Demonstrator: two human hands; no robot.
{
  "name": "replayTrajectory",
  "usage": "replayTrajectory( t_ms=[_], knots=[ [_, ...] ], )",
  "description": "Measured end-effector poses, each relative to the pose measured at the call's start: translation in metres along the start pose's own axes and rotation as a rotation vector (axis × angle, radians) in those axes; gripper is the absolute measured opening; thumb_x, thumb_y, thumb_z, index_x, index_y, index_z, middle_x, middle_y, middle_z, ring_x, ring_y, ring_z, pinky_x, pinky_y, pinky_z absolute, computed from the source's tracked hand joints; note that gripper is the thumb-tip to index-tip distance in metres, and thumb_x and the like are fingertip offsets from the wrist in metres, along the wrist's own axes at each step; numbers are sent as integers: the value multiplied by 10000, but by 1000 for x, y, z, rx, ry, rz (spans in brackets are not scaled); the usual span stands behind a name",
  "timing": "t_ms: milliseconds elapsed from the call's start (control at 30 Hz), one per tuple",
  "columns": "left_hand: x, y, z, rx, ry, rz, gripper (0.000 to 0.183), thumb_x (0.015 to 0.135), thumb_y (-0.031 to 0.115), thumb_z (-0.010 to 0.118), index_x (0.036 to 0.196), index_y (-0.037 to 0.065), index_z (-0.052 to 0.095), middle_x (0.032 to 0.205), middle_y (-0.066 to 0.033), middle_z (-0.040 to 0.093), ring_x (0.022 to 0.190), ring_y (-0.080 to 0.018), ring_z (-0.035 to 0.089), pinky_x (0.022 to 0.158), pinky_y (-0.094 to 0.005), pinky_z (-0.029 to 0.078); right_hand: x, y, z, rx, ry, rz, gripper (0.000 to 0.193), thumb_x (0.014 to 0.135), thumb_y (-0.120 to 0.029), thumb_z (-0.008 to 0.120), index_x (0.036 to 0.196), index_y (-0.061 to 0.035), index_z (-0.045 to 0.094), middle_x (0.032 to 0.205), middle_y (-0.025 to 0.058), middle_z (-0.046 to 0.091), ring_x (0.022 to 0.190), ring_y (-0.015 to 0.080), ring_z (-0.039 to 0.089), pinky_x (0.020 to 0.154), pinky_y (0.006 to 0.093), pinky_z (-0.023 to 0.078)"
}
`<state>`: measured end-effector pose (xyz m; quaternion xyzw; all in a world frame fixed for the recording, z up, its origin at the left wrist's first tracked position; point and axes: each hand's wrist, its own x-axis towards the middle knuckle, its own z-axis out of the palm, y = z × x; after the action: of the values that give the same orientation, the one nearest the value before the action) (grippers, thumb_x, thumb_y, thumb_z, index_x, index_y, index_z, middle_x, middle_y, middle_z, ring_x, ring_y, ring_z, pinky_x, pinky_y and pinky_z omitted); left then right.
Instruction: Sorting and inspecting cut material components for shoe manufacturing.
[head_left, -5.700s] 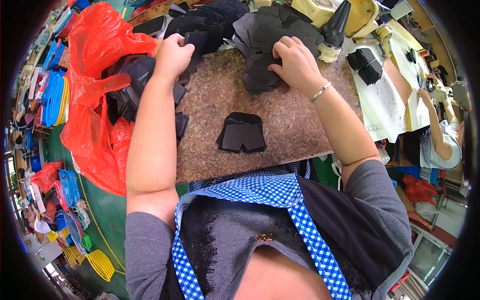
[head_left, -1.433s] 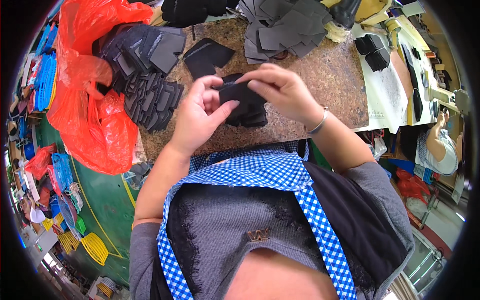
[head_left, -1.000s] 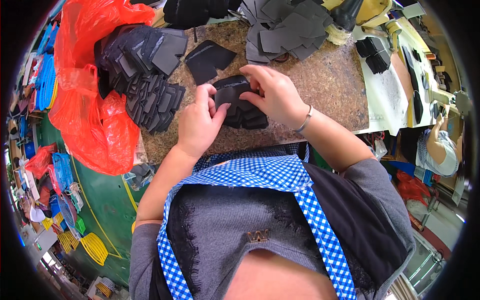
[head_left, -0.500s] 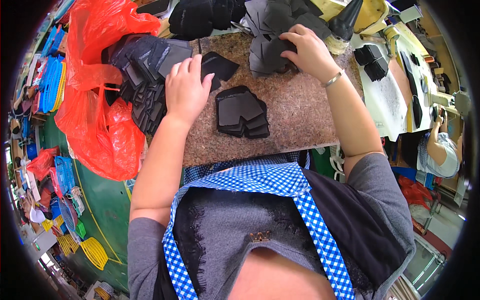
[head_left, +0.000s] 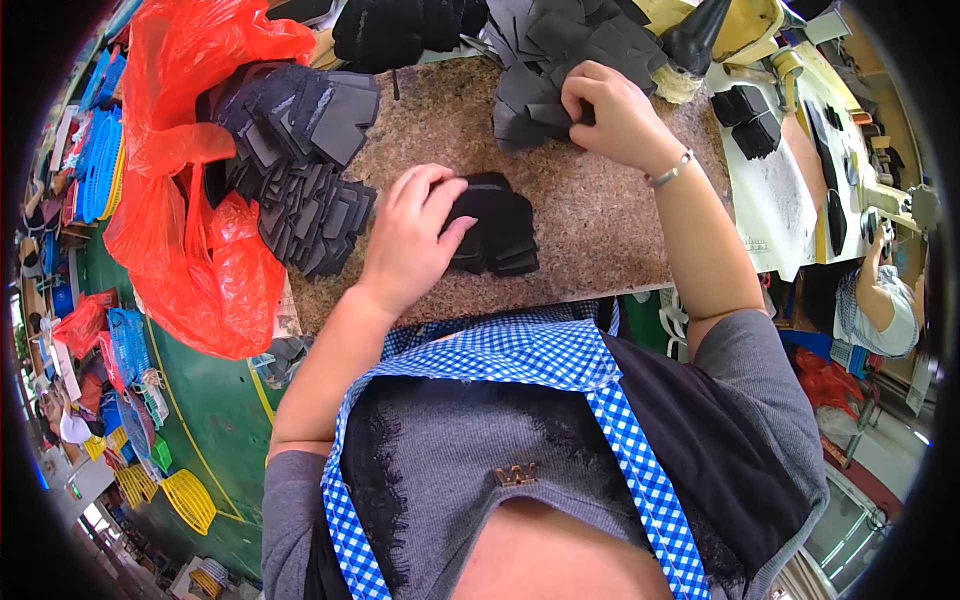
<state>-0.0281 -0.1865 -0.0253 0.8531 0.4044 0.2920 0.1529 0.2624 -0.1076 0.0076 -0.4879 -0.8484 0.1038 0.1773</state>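
My left hand (head_left: 415,230) rests at the left side of a small stack of black cut pieces (head_left: 495,225) on the speckled stone slab. Its thumb and fingers are apart, their tips over the stack's edge. Farther right, my right hand (head_left: 622,118) hovers at the near edge of a loose pile of grey flat pieces (head_left: 530,105). Its fingers are curled in, thumb close to the index finger; whatever lies between them is hidden. At the left, overlapping dark padded pieces (head_left: 310,200) spread over the slab beside a red plastic bag (head_left: 185,250).
The stone slab (head_left: 600,235) ends just in front of my checked apron. A black cone-shaped tool (head_left: 695,40) stands at the back right. More black pieces (head_left: 745,122) lie on a white sheet (head_left: 775,205). At far right a co-worker's arm (head_left: 878,290) shows.
My left hand has moved right and nearer, from the dark pieces to the small stack. The single black piece is gone from its spot, and the stack's top is now black. My right fingers have curled in.
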Motion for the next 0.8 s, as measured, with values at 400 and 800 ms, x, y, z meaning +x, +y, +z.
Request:
replayTrajectory(
  t_ms=[400,800],
  knots=[
    [-8,21,1,-996,7,-630,367,859,44,711,1151,26,489,875,-27,640,704,-43,570,610,-189,449,-37,-101,29,746,20,139,251,811,-49,762,978,-32,575,741,8,603,633,67,551,578,226,455],
    [-20,23,1,-190,-8,-484,326,856,125,701,1087,26,494,672,-58,567,558,-213,568,513,-335,444,-41,-100,52,373,84,126,398,715,-147,791,1024,-56,557,872,91,622,772,269,627,670,361,515]
  ],
)
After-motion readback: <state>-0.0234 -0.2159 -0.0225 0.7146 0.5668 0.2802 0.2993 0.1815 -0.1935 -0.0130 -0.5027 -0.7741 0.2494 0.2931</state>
